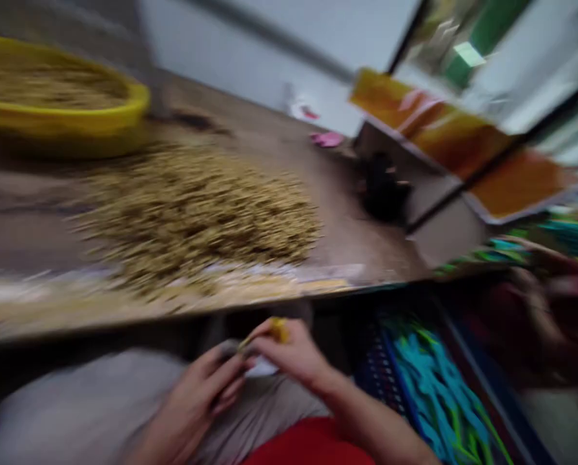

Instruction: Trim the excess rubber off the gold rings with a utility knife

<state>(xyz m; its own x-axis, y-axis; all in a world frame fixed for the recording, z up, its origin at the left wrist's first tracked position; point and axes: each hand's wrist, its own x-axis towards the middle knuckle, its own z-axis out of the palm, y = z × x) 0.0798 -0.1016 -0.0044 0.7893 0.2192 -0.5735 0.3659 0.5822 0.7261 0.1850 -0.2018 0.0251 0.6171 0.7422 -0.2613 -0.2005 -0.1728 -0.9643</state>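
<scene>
Over my lap, just below the table edge, my left hand (199, 394) and my right hand (293, 354) meet at the fingertips. Both are closed in a pinch around a small yellowish piece (243, 344), too blurred to name. Something yellow (279, 330) shows at the fingers of my right hand, perhaps a wrap. A grey patch (228, 349) covers a fingertip of my left hand. On the table in front lies a spread heap of small tan pieces (211, 210), smeared by motion.
A yellow basin (138, 106) of similar pieces stands at the back left. A dark object (385, 187) and a pink item (326, 139) lie farther back on the table (337, 232). At lower right, a blue crate (388, 371) holds turquoise and green strips. Another person's arm (535, 303) is beyond.
</scene>
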